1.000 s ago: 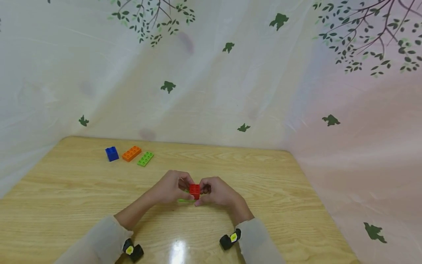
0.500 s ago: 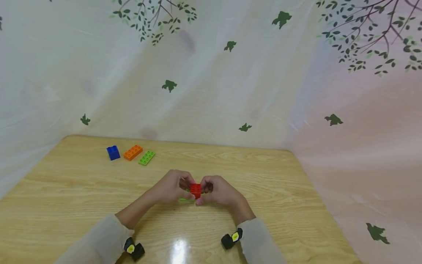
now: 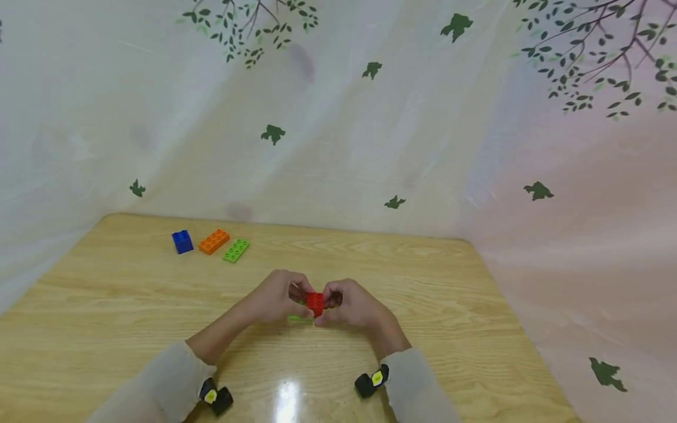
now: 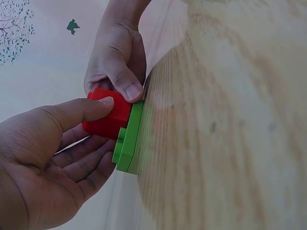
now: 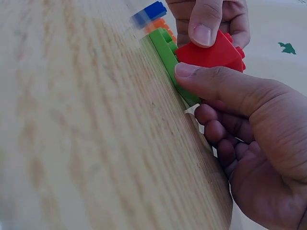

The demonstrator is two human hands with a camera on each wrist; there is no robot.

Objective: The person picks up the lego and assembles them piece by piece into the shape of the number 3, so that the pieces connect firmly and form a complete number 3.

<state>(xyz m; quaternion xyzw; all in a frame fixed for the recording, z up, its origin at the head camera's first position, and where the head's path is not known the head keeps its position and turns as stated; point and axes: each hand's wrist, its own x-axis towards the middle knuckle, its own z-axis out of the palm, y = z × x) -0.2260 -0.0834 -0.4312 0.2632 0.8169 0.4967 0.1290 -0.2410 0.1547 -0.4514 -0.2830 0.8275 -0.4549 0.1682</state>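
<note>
A red toy brick (image 3: 315, 301) sits between the two hands, over the middle of the table. In the left wrist view it stands on the studded side of a flat light-green brick (image 4: 129, 143), which lies against the table top. The left hand (image 3: 276, 298) pinches the red brick, its thumb pressed on the near side. From the other side the right hand (image 3: 355, 304) grips the end of the green brick, thumb tip where green meets red and fingers curled behind. Most of the green brick is hidden by the hands in the head view.
A blue brick (image 3: 182, 241), an orange brick (image 3: 214, 241) and another flat green brick (image 3: 236, 251) lie apart at the back left of the wooden table (image 3: 423, 276). A pale printed cloth (image 3: 338, 141) hangs behind the table and along its right side.
Both hands keep their hold on the two bricks with hardly any movement. The head view has shifted slightly.
</note>
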